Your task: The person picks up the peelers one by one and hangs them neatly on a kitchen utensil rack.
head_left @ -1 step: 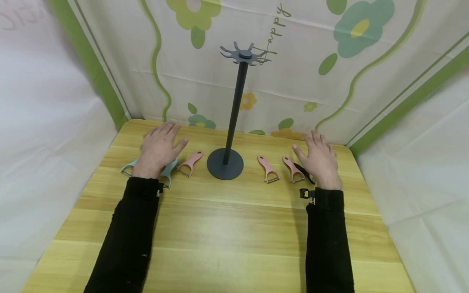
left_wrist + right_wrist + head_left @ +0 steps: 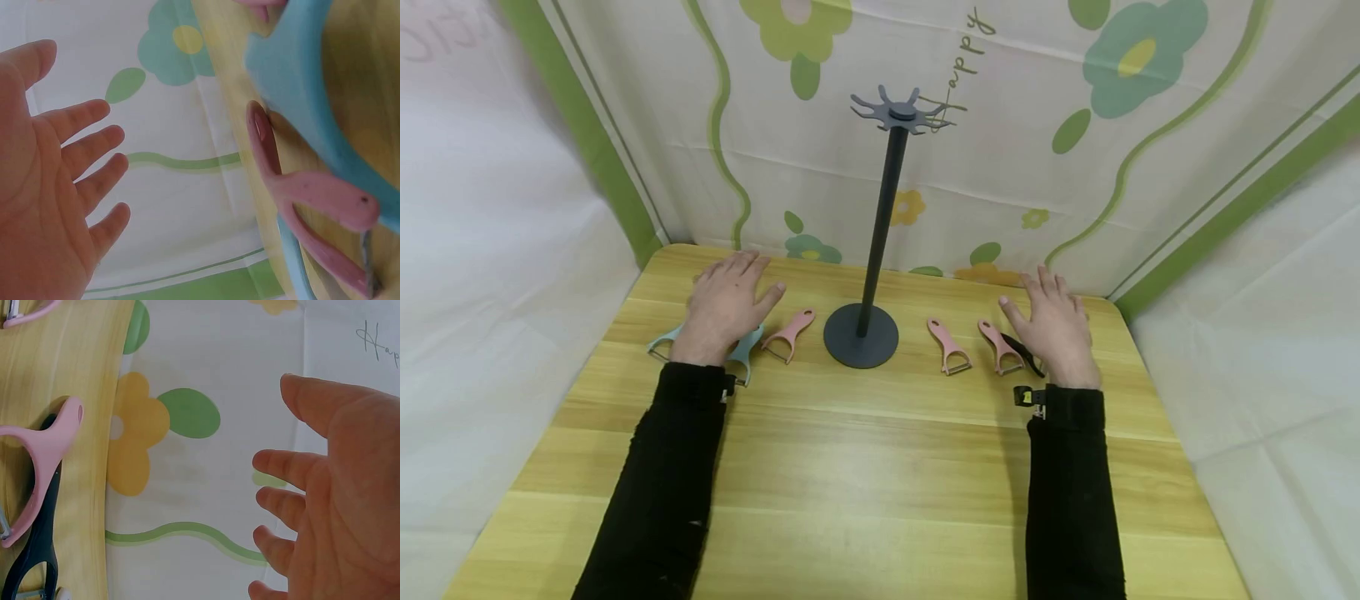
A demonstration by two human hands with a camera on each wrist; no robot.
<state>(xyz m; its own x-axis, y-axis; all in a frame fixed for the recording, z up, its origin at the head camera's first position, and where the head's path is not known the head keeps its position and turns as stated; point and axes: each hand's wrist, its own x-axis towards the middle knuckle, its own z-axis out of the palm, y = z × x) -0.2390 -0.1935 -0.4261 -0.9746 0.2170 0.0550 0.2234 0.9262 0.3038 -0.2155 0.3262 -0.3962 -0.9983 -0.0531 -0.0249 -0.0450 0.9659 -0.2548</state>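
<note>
My left hand is held over the table's back left with fingers straight and nothing in it. Beneath it lie a light-blue peeler and another blue peeler, partly hidden. The left wrist view also shows a pink peeler, which the hand covers in the head view. A further pink peeler lies right of that hand. Over the back right, my right hand is spread and holds nothing. Just left of it are a black peeler, a pink peeler and another pink peeler.
A dark grey stand rises upright between the hands on a round base. Several curved hooks ring its top. Behind the wooden table hangs a flower-print curtain, with white cloth on both sides.
</note>
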